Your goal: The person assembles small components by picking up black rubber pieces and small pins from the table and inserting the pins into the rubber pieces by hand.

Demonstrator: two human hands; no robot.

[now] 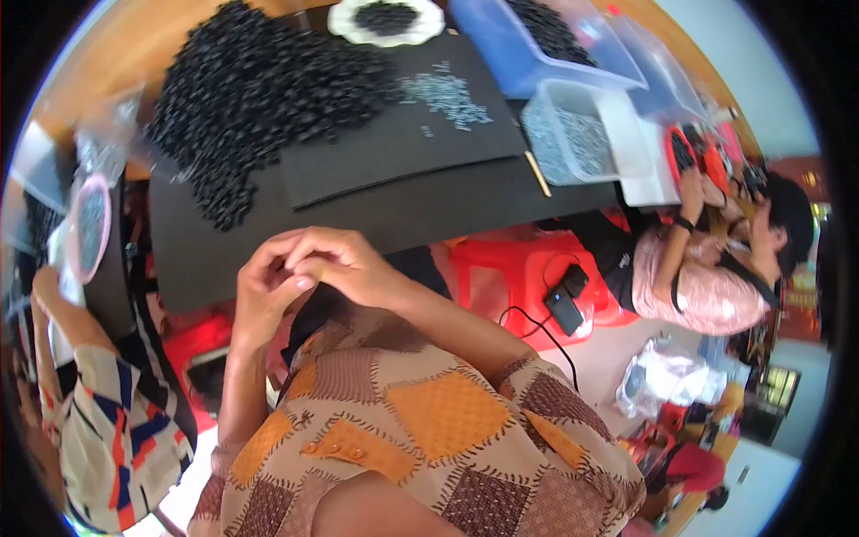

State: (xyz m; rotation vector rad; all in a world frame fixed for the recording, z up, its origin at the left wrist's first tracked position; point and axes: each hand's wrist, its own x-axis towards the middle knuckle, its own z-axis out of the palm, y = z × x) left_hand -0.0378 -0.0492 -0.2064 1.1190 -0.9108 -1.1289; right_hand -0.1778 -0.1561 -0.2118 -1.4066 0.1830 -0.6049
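Note:
My left hand (266, 291) and my right hand (347, 267) meet in front of me at the near edge of the dark table (201, 268). Their fingers are bent and pressed together at the tips; whatever may be between them is hidden. Beyond them lies a flat black board (385, 170). A large heap of small black parts (259, 85) covers the board's left side and spills onto the table. Small silvery metal pieces (447, 98) are scattered on the board's right part.
A scalloped white plate (343, 27) holds black parts. At the right stand a blue bin (510, 76) and a clear tub (544, 161) of metal pieces, near a thin wooden stick (539, 174). A red stool (483, 268) carries a black device with a cable. Other people sit left and right.

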